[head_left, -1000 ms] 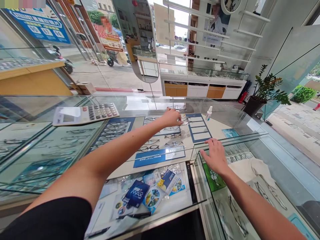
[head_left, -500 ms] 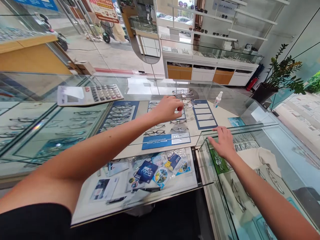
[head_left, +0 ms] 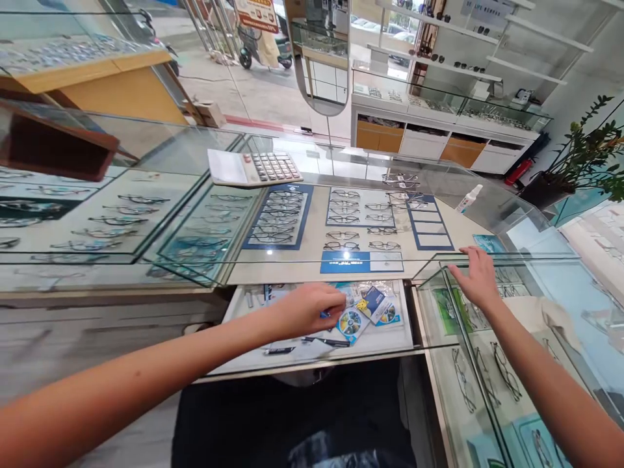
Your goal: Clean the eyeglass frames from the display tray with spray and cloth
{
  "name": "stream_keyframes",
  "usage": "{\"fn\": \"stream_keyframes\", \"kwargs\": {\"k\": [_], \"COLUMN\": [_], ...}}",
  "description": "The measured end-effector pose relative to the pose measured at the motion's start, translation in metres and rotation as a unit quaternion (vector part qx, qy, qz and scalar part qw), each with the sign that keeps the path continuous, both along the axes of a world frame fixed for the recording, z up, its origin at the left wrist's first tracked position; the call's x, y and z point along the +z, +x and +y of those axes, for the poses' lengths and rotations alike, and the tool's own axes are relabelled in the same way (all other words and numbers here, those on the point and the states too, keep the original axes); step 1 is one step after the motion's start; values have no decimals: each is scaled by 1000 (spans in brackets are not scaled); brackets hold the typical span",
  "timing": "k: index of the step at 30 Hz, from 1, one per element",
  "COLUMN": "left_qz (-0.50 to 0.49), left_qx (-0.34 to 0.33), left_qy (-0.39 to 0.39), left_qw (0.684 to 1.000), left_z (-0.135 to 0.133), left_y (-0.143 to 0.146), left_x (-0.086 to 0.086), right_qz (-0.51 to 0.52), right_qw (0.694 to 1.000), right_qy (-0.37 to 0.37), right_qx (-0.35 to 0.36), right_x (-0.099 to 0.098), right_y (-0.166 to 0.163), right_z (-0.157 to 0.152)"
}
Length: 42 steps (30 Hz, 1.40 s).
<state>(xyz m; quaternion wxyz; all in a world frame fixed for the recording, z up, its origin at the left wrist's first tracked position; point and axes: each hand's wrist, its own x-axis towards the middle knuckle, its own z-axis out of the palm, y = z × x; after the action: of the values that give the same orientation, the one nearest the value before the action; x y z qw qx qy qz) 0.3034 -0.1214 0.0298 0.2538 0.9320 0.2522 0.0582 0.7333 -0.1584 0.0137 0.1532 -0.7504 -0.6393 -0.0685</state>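
My left hand (head_left: 314,307) hovers above the open white drawer (head_left: 407,338), its fingers curled in. Whatever they may hold is hidden. Beneath and beside it in the drawer lie a round colour-printed disc on a blue card (head_left: 351,323), a dark blue leaflet (head_left: 374,303) and a black pen (head_left: 280,351). On the top edge of the right glass case, my right hand (head_left: 476,276) rests with its fingers apart, holding nothing. Inside that case are several eyeglasses (head_left: 507,370).
A calculator (head_left: 273,168) and a white spray bottle (head_left: 469,199) stand on the glass counter. Rows of eyeglasses (head_left: 279,218) lie on blue-edged trays under the glass. A dark brown tray-like object (head_left: 53,144) is at the left. A potted plant (head_left: 541,188) stands far right.
My left hand has come down and back from above the glass counter to over the drawer. My right hand stays on the case edge. The view has swung left.
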Motion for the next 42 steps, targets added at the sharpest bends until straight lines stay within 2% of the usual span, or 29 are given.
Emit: {"fn": "stream_keyframes", "kwargs": {"k": [2,5,9,13,17,21,25,29,34,39,42], "left_qz": [38,106,178,175,169,208,140,93,73,133,187], "left_qx": [7,11,0,14,35,41,46,32,85,117,185], "left_qy": [-17,1,50,80,85,37,-55,-168,-210,-143,-15], "left_qw": [999,994,983,981,981,977,988,981,971,974,965], "left_z": [1,1,1,2,4,3,2,6,14,21,41], "left_y": [-2,1,6,4,-2,0,0,-11,-22,-33,-46], "left_x": [-2,-4,-15,-31,-44,-48,-50,-50,-46,-52,-64], "right_qz": [-24,-50,-46,-31,-25,-13,-1,4,1,3,1], "right_qw": [1000,998,995,994,994,995,995,994,993,994,992], "right_qy": [-5,-23,-62,-81,-54,-27,-41,-56,-63,-54,-72], "right_qx": [-6,-29,-68,-60,-87,-90,-89,-94,-104,-93,-102], "right_x": [-1,1,15,27,22,14,15,20,20,22,27], "right_y": [4,5,-6,-25,-36,-34,-32,-34,-33,-32,-35], "right_z": [3,15,51,92,110,110,108,107,106,106,105]}}
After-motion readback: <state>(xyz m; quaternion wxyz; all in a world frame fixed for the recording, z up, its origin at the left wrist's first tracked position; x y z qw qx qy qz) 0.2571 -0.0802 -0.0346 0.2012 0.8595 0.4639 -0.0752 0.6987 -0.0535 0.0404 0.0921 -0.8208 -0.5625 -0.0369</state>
